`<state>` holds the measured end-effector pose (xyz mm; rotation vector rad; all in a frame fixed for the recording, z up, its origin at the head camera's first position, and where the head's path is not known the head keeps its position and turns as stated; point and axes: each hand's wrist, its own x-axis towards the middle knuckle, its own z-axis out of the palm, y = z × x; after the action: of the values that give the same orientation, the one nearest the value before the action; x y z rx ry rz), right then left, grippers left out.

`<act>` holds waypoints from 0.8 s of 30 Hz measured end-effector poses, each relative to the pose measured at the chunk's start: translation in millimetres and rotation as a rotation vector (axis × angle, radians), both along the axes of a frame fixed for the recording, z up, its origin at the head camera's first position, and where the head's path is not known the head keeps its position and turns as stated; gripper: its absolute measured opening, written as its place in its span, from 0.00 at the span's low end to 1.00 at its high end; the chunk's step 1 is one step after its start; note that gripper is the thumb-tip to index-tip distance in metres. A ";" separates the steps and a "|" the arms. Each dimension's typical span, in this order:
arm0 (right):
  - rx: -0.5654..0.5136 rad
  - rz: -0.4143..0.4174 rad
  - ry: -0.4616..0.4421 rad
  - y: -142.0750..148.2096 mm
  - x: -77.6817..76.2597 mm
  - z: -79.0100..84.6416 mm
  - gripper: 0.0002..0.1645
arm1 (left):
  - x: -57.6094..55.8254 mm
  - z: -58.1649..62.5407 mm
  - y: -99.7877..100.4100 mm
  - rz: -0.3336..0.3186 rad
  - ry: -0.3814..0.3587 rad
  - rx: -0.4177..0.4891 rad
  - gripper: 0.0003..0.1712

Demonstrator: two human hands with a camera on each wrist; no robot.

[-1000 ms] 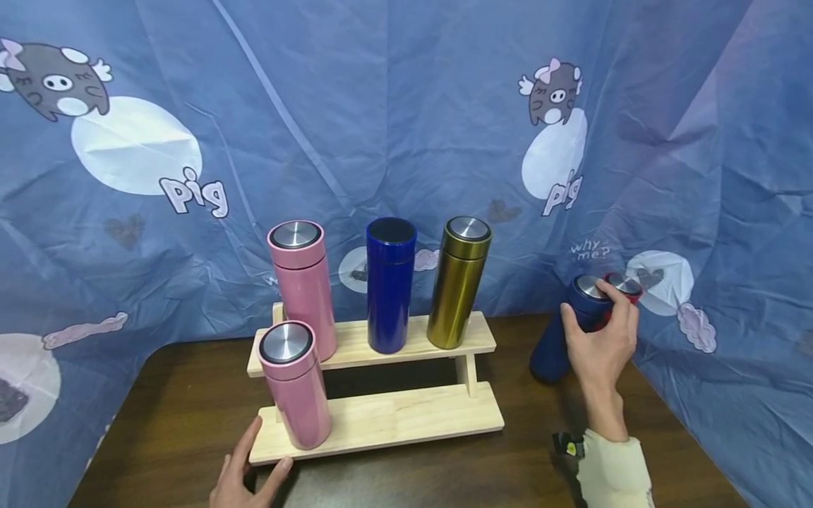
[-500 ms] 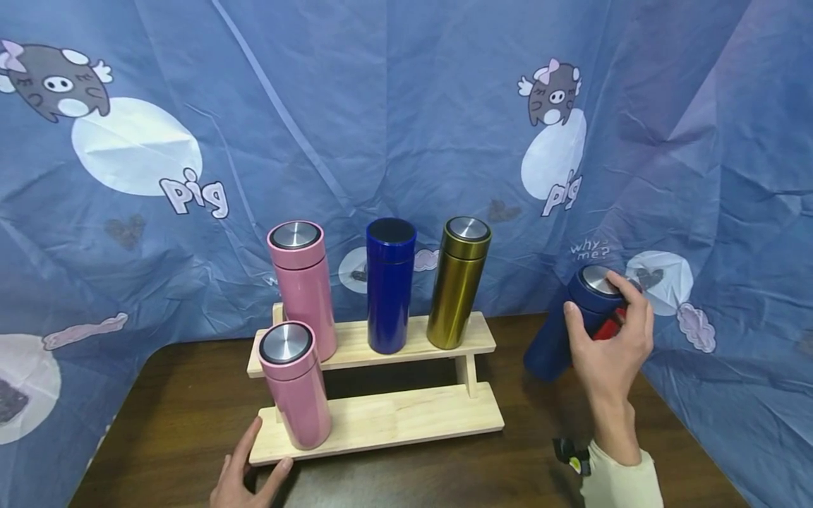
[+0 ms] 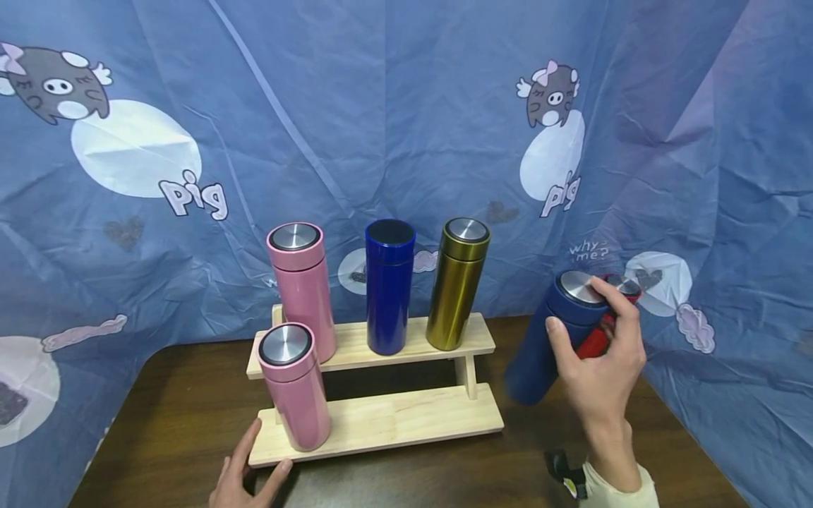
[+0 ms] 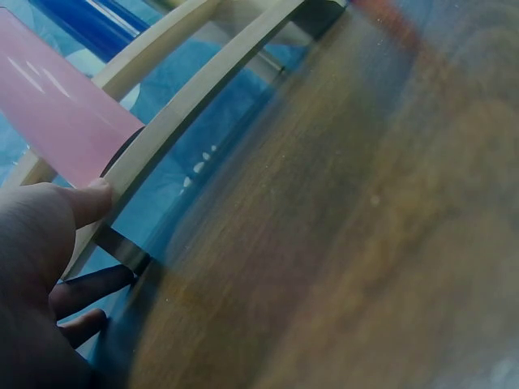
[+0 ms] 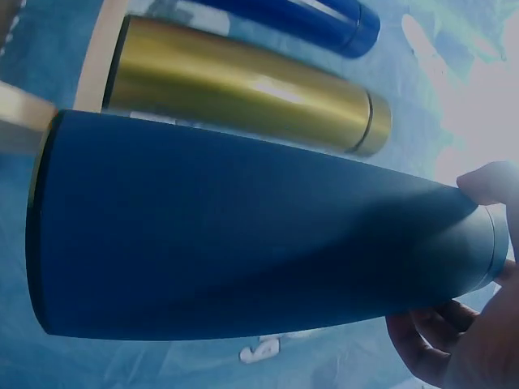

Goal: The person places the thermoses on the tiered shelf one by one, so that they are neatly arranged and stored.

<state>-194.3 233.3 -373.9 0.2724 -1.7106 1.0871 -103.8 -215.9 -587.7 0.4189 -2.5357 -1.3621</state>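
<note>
A dark navy thermos bottle (image 3: 541,346) tilts in my right hand (image 3: 606,367), which holds it round the lid end. In the right wrist view the navy bottle (image 5: 243,235) fills the middle, my thumb on one side and fingers on the other. Behind that hand stands a red thermos bottle (image 3: 595,342), partly hidden. My left hand (image 3: 244,473) grips the front left corner of a two-tier wooden rack (image 3: 413,420), thumb on the board's front edge in the left wrist view. Beside it, a pink thermos bottle (image 3: 297,402) stands on the lower tier.
On the upper tier stand another pink bottle (image 3: 308,296), a glossy blue bottle (image 3: 389,296) and a gold bottle (image 3: 456,296). The lower tier's right part is bare wood. A blue printed cloth (image 3: 381,106) hangs behind the brown table (image 3: 190,395).
My right hand has lifted the navy bottle away from the red one and brought it left, nearer the rack. The red bottle shows more now. My left hand stays at the rack's corner.
</note>
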 end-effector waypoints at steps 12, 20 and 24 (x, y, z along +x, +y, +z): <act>0.082 0.071 -0.010 -26.9 10.5 -0.8 0.43 | 0.4 -0.2 2.7 0.021 0.022 -0.015 0.53; 0.127 0.155 0.006 -41.4 16.0 -0.8 0.43 | -0.8 -0.5 4.4 0.031 0.024 -0.025 0.52; 0.128 0.213 0.011 -50.7 17.7 -0.9 0.42 | -1.1 -0.7 3.0 0.024 0.004 -0.035 0.53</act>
<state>-176.6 182.6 -374.8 0.5511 -1.7734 1.1283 -104.9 -212.9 -588.4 0.4380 -2.5393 -1.3070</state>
